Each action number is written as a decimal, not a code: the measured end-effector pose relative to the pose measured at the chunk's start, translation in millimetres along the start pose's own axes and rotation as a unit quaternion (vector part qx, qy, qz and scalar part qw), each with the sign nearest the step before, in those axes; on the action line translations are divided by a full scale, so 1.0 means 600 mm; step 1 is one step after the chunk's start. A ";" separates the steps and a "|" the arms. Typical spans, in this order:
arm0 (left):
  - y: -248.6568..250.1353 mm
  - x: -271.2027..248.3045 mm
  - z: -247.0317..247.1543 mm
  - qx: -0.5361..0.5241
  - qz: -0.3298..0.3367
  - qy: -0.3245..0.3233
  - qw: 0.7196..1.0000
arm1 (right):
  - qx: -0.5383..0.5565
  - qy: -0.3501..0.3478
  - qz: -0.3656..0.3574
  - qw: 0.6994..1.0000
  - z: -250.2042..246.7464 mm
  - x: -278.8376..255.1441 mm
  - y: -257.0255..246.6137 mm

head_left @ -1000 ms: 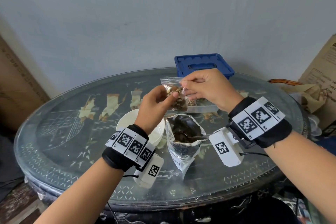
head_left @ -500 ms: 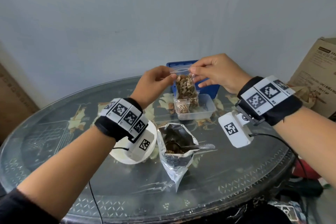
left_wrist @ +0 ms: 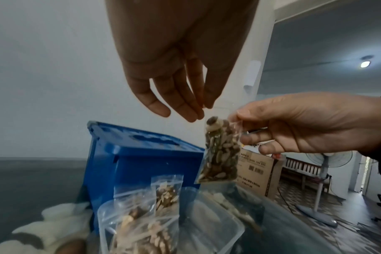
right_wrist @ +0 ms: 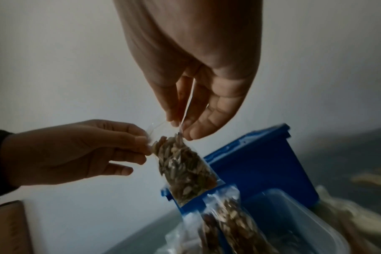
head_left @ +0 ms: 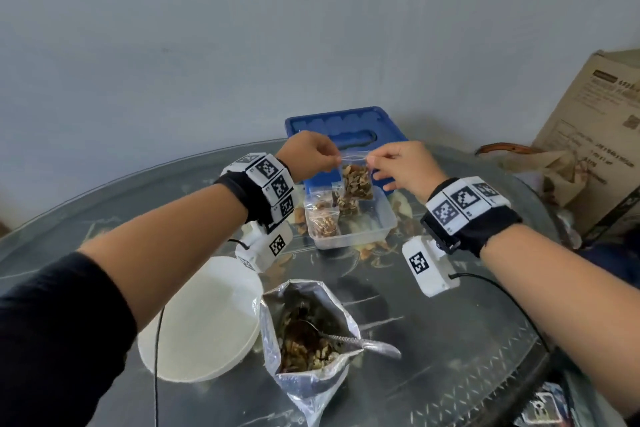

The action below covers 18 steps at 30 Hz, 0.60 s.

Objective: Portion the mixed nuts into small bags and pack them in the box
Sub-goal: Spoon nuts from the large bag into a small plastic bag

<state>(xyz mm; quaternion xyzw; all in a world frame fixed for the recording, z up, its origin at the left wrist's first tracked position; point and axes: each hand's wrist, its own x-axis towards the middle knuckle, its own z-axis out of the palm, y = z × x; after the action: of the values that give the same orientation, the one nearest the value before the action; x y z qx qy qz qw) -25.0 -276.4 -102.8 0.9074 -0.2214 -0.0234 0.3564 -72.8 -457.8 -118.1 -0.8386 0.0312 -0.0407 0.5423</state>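
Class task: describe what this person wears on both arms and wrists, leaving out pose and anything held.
Each wrist carries a black band faced with white square-patterned marker tiles, plus a white camera box with its own marker and a thin black cable. The left arm has a dark sleeve pushed up.

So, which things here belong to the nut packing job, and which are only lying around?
Belong to the job:
- small bag of nuts, pinched at its top by left hand and right hand
- clear box holding filled bags
- foil pouch of nuts with spoon

Lying about:
- white bowl
- blue bin
- cardboard carton
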 end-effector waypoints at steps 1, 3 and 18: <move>-0.009 0.012 0.009 0.005 -0.006 -0.007 1.000 | 0.000 0.002 0.011 1.000 0.006 0.011 0.017; -0.026 0.032 0.027 0.028 -0.016 -0.026 0.999 | 0.003 0.005 0.029 1.000 0.019 0.033 0.049; -0.111 0.068 0.103 0.137 -0.049 -0.118 0.982 | 0.001 -0.003 0.109 0.994 0.089 0.095 0.183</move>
<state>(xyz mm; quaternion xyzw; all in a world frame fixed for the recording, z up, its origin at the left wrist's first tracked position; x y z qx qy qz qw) 24.9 -289.6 -187.9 0.9484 -0.2178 -0.1172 0.1984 -11.7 -459.7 -238.1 -0.8298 0.1212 0.0210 0.5443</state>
